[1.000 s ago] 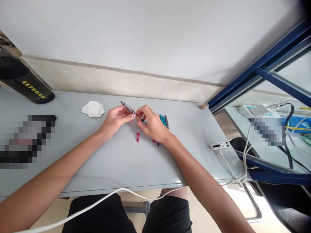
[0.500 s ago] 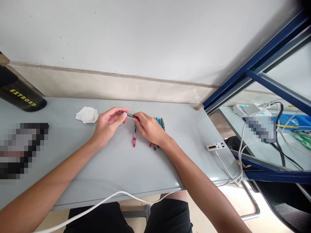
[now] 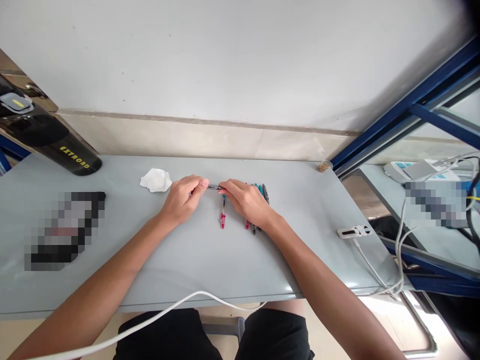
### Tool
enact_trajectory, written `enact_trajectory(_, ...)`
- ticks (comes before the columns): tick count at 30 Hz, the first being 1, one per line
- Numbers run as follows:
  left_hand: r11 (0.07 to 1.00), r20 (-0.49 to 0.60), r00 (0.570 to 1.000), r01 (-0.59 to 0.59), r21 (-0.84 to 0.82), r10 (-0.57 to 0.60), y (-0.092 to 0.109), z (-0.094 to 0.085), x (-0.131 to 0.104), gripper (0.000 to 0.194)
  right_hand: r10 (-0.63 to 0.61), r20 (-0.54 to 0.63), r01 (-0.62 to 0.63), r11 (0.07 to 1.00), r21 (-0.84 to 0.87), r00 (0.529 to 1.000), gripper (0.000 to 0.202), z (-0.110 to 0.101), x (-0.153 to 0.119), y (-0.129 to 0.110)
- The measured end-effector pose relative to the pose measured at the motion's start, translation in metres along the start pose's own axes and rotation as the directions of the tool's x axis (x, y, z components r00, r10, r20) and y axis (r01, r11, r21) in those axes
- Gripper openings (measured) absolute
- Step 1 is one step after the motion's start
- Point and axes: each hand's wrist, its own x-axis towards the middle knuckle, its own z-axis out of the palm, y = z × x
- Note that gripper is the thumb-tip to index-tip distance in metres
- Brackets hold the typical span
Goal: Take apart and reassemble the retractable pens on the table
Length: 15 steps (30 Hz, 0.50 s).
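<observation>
A dark pen [image 3: 213,187] is held between my two hands, just above the table. My left hand [image 3: 184,198] is closed on its left end, thumb and fingers pressed together. Fingers of my right hand [image 3: 246,200] grip its right end. Below the pen lies a pen with a red end and a blue-green part [image 3: 223,215]. Several more pens [image 3: 265,193] lie side by side under and beyond my right hand, which hides their middles. A crumpled white tissue [image 3: 155,180] rests to the left of my left hand.
A black bottle [image 3: 77,155] stands at the back left of the grey table [image 3: 180,270], with a blurred dark object [image 3: 67,225] nearer. At right lie a white device [image 3: 354,231] with a cable and a small clear cup [image 3: 324,166]. A white cable [image 3: 187,295] crosses in front.
My left hand has closed more tightly round the pen's left end, its fingers now curled in. The whole view has shifted, so things on the table appear farther right.
</observation>
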Motion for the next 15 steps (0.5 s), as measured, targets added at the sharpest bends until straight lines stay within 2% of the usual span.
enact_trajectory(2, 0.997, 0.005, 0.998, 0.067, -0.025, -0.067, 0.0, 0.001, 0.0, 0.057, -0.028, -0.007, 0.028, 1.0, -0.003, 1.0, 0.031, -0.001, 0.001, 0.001)
enact_trajectory(4, 0.996, 0.026, 0.996, 0.086, -0.004, -0.086, -0.002, 0.001, -0.001, 0.056, -0.038, -0.022, 0.038, 0.999, 0.0, 0.999, 0.031, -0.003, 0.002, 0.003)
enact_trajectory(7, 0.998, 0.041, 0.999, -0.011, 0.056, 0.008, -0.006, 0.003, 0.0, 0.032, -0.003, -0.056, 0.003, 1.0, 0.01, 0.998, 0.031, -0.005, 0.001, 0.009)
enact_trajectory(11, 0.983, 0.033, 0.992, -0.128, 0.128, 0.125, -0.01, 0.006, 0.0, 0.022, 0.015, -0.047, -0.014, 1.0, 0.022, 0.999, 0.032, -0.007, 0.0, 0.015)
enact_trajectory(15, 0.978, 0.031, 0.992, -0.122, 0.172, 0.119, -0.007, 0.006, 0.001, 0.035, -0.016, -0.024, 0.016, 0.999, 0.031, 1.0, 0.034, -0.007, 0.001, 0.015)
